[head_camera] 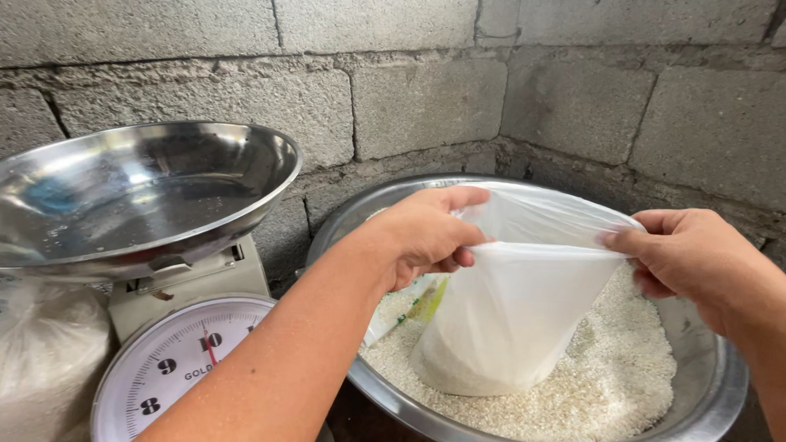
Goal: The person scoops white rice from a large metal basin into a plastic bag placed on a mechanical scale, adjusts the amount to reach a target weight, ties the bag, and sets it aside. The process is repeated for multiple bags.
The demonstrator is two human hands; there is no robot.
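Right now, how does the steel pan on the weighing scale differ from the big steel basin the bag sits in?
The round steel scale pan holds nothing; the wide steel basin holds white rice grains and a white plastic bag. The pan sits raised on the dial scale; the basin sits lower. Left hand and right hand pinch the bag's rim over the basin, away from the pan. Both are shiny, round metal.
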